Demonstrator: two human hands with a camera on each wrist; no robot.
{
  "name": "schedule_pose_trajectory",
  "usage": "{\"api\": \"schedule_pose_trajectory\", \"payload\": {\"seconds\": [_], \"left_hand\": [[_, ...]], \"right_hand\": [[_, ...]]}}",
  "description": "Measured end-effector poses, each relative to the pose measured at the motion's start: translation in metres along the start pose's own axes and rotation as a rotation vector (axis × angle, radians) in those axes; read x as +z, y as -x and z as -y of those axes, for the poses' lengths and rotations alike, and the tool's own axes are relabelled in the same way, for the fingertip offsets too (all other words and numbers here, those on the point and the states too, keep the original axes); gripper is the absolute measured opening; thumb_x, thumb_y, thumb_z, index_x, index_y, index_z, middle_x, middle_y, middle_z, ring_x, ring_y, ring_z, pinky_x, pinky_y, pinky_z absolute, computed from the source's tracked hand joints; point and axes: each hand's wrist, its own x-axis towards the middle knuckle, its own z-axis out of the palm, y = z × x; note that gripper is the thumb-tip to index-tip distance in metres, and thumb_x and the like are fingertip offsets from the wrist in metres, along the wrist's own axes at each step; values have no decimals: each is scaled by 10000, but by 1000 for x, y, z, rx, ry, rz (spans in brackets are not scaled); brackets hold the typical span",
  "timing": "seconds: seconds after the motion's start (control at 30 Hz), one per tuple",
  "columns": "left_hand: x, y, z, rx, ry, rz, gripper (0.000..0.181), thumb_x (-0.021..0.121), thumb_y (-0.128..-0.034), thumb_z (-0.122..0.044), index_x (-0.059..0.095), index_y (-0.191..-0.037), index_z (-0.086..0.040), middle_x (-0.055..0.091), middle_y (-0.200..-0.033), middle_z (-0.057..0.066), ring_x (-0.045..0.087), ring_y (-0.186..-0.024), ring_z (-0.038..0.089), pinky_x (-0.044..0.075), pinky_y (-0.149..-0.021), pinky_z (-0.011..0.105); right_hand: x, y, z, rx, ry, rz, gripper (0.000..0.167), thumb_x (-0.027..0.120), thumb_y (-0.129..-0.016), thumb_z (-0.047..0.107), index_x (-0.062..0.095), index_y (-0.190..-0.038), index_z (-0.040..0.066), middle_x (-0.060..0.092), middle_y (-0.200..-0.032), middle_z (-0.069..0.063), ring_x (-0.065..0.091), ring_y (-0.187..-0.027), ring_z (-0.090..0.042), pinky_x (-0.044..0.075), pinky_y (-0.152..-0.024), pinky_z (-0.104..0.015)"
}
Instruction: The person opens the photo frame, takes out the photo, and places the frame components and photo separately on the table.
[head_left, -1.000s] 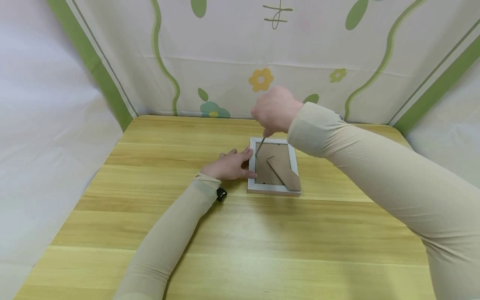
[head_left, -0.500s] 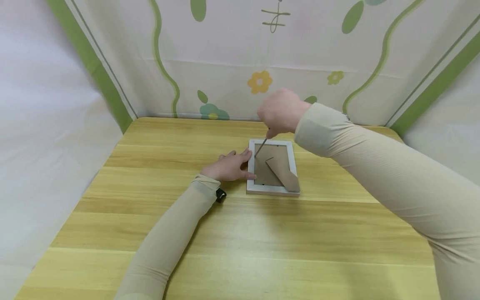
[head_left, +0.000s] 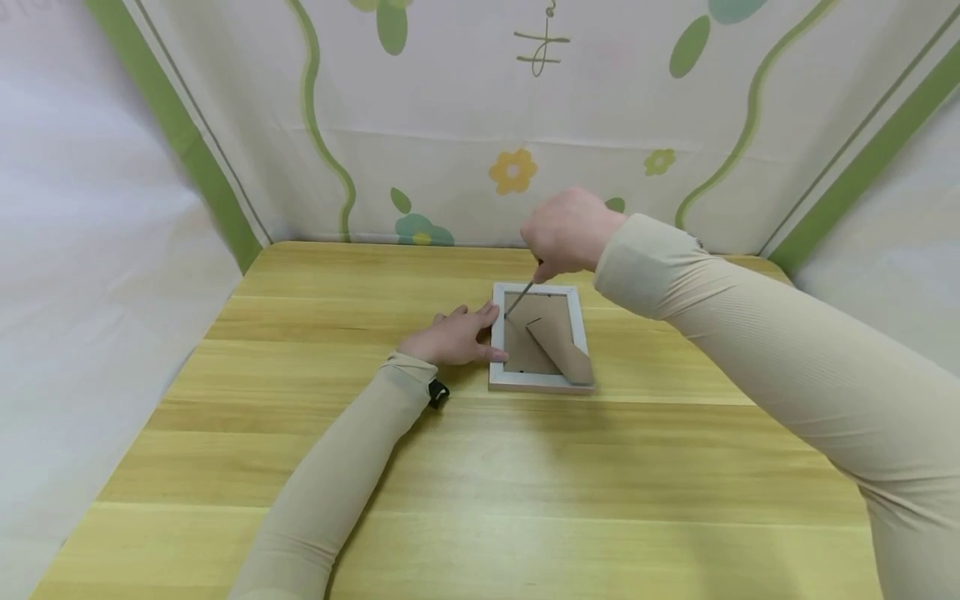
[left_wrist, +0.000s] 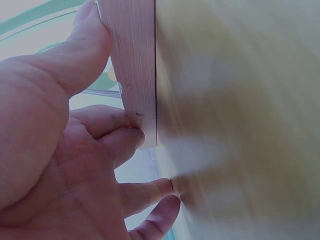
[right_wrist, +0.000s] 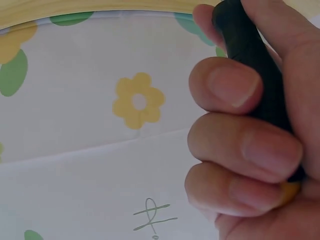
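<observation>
A picture frame [head_left: 542, 382] with a silvery-white border lies face down on the wooden table, its brown backing board [head_left: 517, 350] and angled stand leg [head_left: 558, 346] facing up. My left hand [head_left: 450, 337] braces its left side: the thumb lies on the border and the fingers are spread. In the left wrist view, two fingers [left_wrist: 125, 137] touch the frame's side [left_wrist: 132, 65], and the others reach the tabletop. Above the frame my right hand [head_left: 570, 229] grips a screwdriver by its dark handle [right_wrist: 267, 90]. The thin shaft [head_left: 519, 300] slants down to the backing's left edge, near the border.
The wooden table [head_left: 480, 483] extends around the frame on all sides. Behind it hangs a white cloth [head_left: 450, 100] printed with flowers and green vines, close to the table's far edge. A black wrist strap [head_left: 438, 393] shows at the left cuff.
My right hand has shifted slightly right relative to the frame, so the screwdriver's shaft leans more. Its tip stays at the backing's left edge. The left hand keeps its place; the head view has tilted slightly.
</observation>
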Motion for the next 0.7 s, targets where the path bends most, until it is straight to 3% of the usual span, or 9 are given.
{"api": "schedule_pose_trajectory", "payload": {"seconds": [0.27, 0.53, 0.7], "left_hand": [[1, -1, 0, 1, -13, -12, 928, 632, -920, -544, 118, -1598, -173, 74, -1645, -20, 46, -1478, 432, 47, -1148, 622], [2, -1, 0, -8, -15, -24, 921, 634, -918, -547, 130, -1597, -183, 81, -1642, -31, 48, -1481, 421, 38, -1147, 625], [2, 0, -1, -7, -14, -21, 918, 634, -922, -540, 128, -1598, -180, 83, -1642, -26, 45, -1481, 421, 42, -1149, 620]], "right_hand": [[9, 6, -7, 19, -59, 8, 347, 735, -864, 495, 721, -792, 156, 656, -699, 52, 617, -640, -141, 551, -640, -362], [17, 16, -11, 68, -102, -10, 378, 717, -875, 508, 691, -759, 149, 632, -678, 28, 589, -618, -153, 533, -584, -384], [26, 26, -22, 122, -191, -37, 417, 660, -926, 494, 626, -723, 132, 595, -697, -1, 541, -640, -174, 492, -613, -374]]}}
